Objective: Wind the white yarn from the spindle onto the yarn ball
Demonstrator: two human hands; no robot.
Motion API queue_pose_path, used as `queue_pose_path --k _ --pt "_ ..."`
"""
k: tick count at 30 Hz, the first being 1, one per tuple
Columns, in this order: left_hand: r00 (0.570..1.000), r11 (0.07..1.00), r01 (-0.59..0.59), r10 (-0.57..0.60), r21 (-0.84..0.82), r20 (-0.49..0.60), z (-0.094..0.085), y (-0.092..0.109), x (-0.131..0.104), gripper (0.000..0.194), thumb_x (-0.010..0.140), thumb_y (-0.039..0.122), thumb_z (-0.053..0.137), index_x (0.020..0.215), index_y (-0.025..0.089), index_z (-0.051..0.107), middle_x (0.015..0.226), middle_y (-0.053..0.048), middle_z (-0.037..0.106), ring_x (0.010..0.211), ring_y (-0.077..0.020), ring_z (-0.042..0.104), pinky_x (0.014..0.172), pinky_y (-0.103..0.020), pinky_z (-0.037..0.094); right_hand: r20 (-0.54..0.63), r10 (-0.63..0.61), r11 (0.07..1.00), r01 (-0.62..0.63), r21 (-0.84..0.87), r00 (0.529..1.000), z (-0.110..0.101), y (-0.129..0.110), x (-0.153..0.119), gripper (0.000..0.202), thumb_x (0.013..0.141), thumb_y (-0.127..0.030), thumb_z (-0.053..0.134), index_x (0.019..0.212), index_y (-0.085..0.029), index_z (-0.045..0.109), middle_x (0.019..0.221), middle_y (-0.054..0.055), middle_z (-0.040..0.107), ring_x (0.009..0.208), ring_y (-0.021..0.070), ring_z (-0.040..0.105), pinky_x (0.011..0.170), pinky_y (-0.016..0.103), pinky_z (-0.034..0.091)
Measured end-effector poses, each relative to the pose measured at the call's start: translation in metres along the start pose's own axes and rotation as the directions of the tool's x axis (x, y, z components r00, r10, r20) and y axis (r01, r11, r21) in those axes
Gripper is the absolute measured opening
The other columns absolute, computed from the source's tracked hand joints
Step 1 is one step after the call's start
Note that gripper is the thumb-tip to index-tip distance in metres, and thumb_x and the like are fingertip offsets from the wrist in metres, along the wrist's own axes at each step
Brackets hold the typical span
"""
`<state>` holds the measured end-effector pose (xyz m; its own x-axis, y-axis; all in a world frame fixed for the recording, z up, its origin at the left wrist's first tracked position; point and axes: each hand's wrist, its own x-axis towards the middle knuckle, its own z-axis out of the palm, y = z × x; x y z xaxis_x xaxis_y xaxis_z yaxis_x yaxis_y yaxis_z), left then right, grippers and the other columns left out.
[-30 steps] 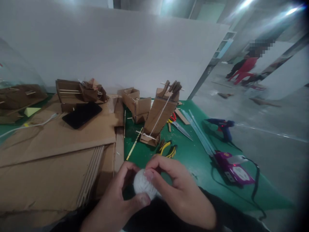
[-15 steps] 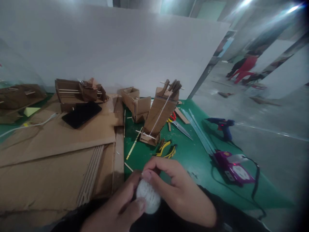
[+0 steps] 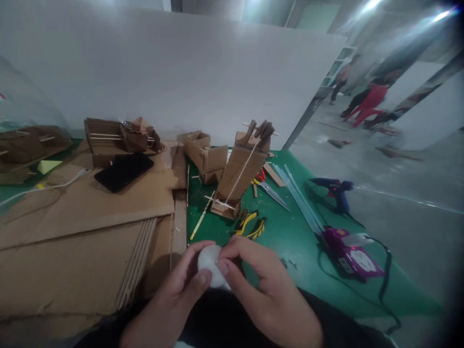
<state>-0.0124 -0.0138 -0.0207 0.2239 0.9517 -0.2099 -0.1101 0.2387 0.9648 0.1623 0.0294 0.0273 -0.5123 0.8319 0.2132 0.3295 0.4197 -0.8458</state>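
Note:
A ball of white string (image 3: 209,261) is between my two hands, close to my body above the table's front edge. My left hand (image 3: 181,290) is wrapped round its left side, with the thumb pressed on its near face. On the other side, thumb and forefinger of my right hand (image 3: 259,280) pinch at the ball's right edge; a loose strand cannot be made out there. Just beyond the fingers lie yellow-and-black pliers (image 3: 250,224). Behind them a tilted cardboard model (image 3: 241,169) stands, with a string running along its face and cardboard prongs at the top.
Cardboard sheets (image 3: 90,208) and a black phone (image 3: 124,172) cover the left side. Scissors (image 3: 271,193), clear glue sticks (image 3: 299,198), a blue glue gun (image 3: 337,191) and a purple power strip (image 3: 353,256) lie right. A drill bit (image 3: 201,223) lies near the model.
The ball has turned and moved slightly up and away from me. My right fingertips have gone from its top to its right edge. A person has appeared in the far background.

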Motion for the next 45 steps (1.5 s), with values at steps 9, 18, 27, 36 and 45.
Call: queue_pose_path --k 9,18,27,36,45 --pt "0.992 0.94 -0.046 0.002 -0.338 -0.129 -0.002 -0.011 0.001 0.04 0.095 0.042 0.051 0.133 0.03 0.053 0.126 -0.005 0.065 0.114 -0.0239 0.058 0.096 -0.031 0.044 0.091 0.028 1.0 -0.028 0.004 0.995 0.02 0.015 -0.018 0.018 0.091 -0.019 0.05 0.077 -0.017 0.061 0.068 0.0 0.059 0.061 0.0114 0.049 0.057 0.022 0.036" --pt "0.997 0.983 0.014 -0.028 -0.182 -0.075 -0.003 -0.003 -0.008 0.045 0.091 0.049 0.056 0.132 0.03 0.054 0.126 -0.002 0.065 0.108 -0.0203 0.059 0.094 -0.026 0.043 0.326 0.218 0.949 -0.278 0.15 0.92 0.002 0.066 0.016 0.027 0.088 -0.037 0.056 0.076 -0.013 0.06 0.067 -0.001 0.05 0.062 0.0115 0.041 0.058 0.023 0.036" --pt "0.991 0.967 0.133 -0.132 0.218 -0.018 -0.004 -0.007 -0.006 0.052 0.09 0.056 0.051 0.134 0.03 0.047 0.137 -0.007 0.057 0.124 -0.0277 0.052 0.102 -0.035 0.039 0.39 0.271 0.923 -0.353 0.155 0.88 -0.016 0.067 0.042 0.028 0.087 -0.039 0.06 0.073 -0.016 0.055 0.058 -0.005 0.045 0.051 0.0084 0.039 0.047 0.02 0.03" --pt "0.999 0.987 0.03 -0.035 0.156 0.034 0.0 -0.007 0.004 0.033 0.095 0.044 0.051 0.123 0.028 0.049 0.123 -0.003 0.063 0.113 -0.0204 0.057 0.099 -0.031 0.041 0.191 0.226 0.974 -0.223 -0.036 0.955 -0.009 0.012 0.018 0.02 0.093 -0.026 0.052 0.077 -0.017 0.06 0.067 -0.003 0.057 0.061 0.0104 0.047 0.055 0.021 0.035" --pt "0.988 0.987 -0.033 0.008 -0.158 -0.157 0.004 -0.01 0.004 0.03 0.094 0.041 0.055 0.12 0.026 0.053 0.118 -0.004 0.066 0.102 -0.0194 0.063 0.084 -0.026 0.048 -0.04 0.077 0.997 -0.077 0.008 0.996 0.03 0.01 -0.026 0.019 0.09 -0.018 0.051 0.076 -0.017 0.064 0.065 -0.001 0.06 0.057 0.0104 0.05 0.054 0.02 0.036"
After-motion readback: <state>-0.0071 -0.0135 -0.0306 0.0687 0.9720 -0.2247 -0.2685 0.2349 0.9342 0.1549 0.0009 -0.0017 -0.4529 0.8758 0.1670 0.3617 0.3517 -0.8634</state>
